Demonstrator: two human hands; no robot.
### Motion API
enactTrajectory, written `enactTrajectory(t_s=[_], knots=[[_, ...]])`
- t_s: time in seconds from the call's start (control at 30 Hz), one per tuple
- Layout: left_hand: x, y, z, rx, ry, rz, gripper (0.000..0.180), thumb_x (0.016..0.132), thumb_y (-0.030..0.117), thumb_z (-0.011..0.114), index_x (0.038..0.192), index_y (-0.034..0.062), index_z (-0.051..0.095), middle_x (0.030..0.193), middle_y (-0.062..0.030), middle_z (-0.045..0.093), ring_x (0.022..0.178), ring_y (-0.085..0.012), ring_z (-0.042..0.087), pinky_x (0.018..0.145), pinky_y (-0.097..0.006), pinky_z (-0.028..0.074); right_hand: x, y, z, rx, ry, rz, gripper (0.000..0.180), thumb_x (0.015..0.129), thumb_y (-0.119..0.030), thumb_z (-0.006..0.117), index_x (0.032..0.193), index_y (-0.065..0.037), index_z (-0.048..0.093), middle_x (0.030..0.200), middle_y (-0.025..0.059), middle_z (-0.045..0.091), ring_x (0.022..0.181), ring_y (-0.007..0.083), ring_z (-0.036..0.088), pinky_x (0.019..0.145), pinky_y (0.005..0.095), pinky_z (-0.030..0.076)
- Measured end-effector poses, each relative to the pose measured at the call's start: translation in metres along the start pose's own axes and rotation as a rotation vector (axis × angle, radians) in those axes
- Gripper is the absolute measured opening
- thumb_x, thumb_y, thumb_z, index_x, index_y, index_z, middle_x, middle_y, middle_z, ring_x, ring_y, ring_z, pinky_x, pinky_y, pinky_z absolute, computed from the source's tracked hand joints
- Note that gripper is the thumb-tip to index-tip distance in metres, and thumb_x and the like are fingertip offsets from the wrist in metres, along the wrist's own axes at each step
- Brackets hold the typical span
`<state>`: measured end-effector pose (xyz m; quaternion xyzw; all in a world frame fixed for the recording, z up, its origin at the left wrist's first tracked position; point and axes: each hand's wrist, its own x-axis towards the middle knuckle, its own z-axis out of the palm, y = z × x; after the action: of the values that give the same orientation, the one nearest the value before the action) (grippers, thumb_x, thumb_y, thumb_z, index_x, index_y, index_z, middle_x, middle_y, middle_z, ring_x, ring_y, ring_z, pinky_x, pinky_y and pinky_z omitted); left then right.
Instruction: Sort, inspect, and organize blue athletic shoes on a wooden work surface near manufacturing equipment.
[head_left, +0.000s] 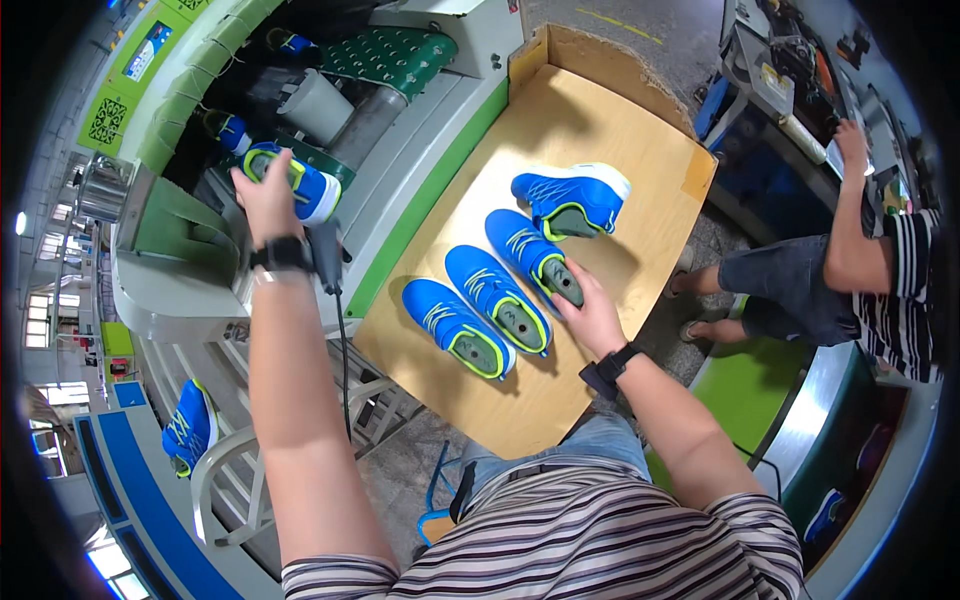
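My left hand point(270, 203) is closed on a blue sneaker point(318, 192) with a lime-green collar at the machine's opening. My right hand point(594, 318) grips the heel end of another blue sneaker point(515, 238), which rests on the wooden table. To its left on the tabletop lie two similar sneakers, a middle one point(474, 277) and an outer one point(432, 308), toes pointing away from me. Beyond the gripped shoe, one more blue sneaker point(575, 190) is turned sideways, its white sole facing away. Dark straps with small devices sit on both my wrists.
A green conveyor belt point(400, 60) runs inside the machine, beside a light grey bin point(316, 106). Further blue shoes point(230, 130) are in there. The wooden table point(610, 110) has a raised cardboard edge. A blue sneaker point(190, 428) sits at lower left. Another person point(850, 270) works at right.
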<state>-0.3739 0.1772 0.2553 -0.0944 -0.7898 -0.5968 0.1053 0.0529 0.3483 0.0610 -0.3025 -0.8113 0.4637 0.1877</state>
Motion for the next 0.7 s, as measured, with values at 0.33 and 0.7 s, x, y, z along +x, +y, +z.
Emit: enactTrajectory(t_s=[0.33, 0.7], knots=[[-0.309, -0.068, -0.023, 0.302, -0.515, -0.101, 0.09, 0.092, 0.026, 0.075, 0.16, 0.0019, 0.021, 0.166, -0.0293, 0.005, 0.153, -0.0445, 0.017, 0.123, -0.049, 0.022, 0.067, -0.111, -0.076, 0.385, -0.121, 0.052, 0.053, 0.094, -0.017, 0.075, 0.138, 0.002, 0.053, 0.126, 0.0089, 0.062, 0.117, 0.0158, 0.058, 0.104, 0.0321, 0.046], [-0.331, -0.088, -0.011, 0.217, -0.581, -0.212, 0.08, 0.087, 0.015, 0.078, 0.152, 0.0022, 0.033, 0.161, -0.0361, 0.003, 0.152, -0.0485, 0.016, 0.121, -0.048, 0.026, 0.392, -0.242, 0.059, -0.176, 0.144, -0.546, 0.052, 0.096, -0.04, 0.058, 0.144, -0.02, 0.052, 0.123, 0.0205, 0.065, 0.117, 0.0384, 0.063, 0.099, 0.0462, 0.051]])
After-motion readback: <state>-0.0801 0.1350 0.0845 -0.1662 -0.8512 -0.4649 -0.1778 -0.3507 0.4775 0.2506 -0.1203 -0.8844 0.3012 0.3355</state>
